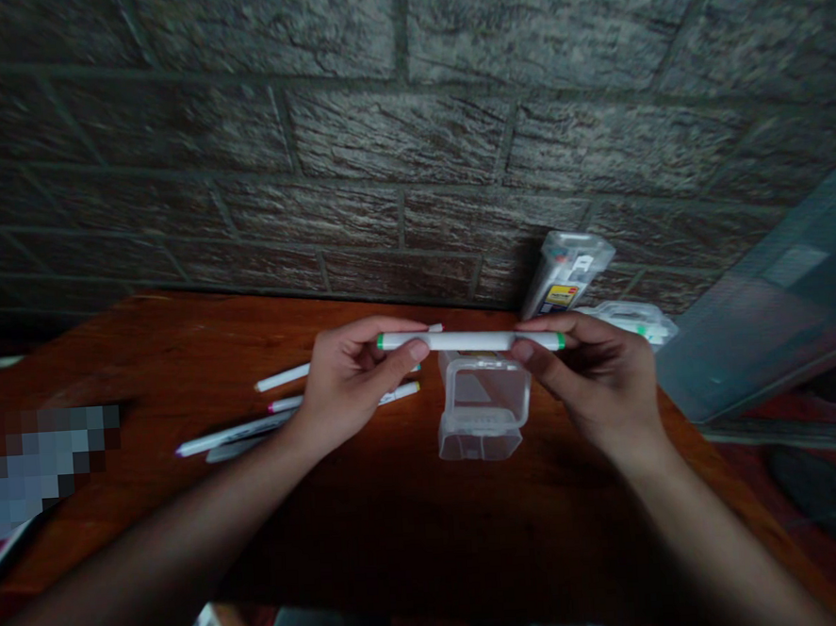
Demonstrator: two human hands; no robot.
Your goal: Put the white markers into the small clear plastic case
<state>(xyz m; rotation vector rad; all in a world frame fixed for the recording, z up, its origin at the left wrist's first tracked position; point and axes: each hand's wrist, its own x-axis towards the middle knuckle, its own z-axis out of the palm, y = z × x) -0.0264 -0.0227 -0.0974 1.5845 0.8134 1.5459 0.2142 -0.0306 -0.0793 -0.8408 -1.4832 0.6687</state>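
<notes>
A white marker (471,340) with green bands at both ends is held level above the table. My left hand (351,369) pinches it near its left end between thumb and fingers. Its right end sits between the thumb and fingers of my right hand (595,359). Below and behind the marker, a clear plastic case (486,398) stands on the table with its lid open. Several more white markers lie left of the case, among them one with a pink end (284,405) and one with a purple end (227,434); my left hand and forearm partly cover them.
A clear case with a yellow label (562,295) leans at the stone-block wall (393,135). Another clear case (638,320) lies right of it, partly behind my right hand. The brown wooden table (417,521) ends near a glass panel (763,292) at the right.
</notes>
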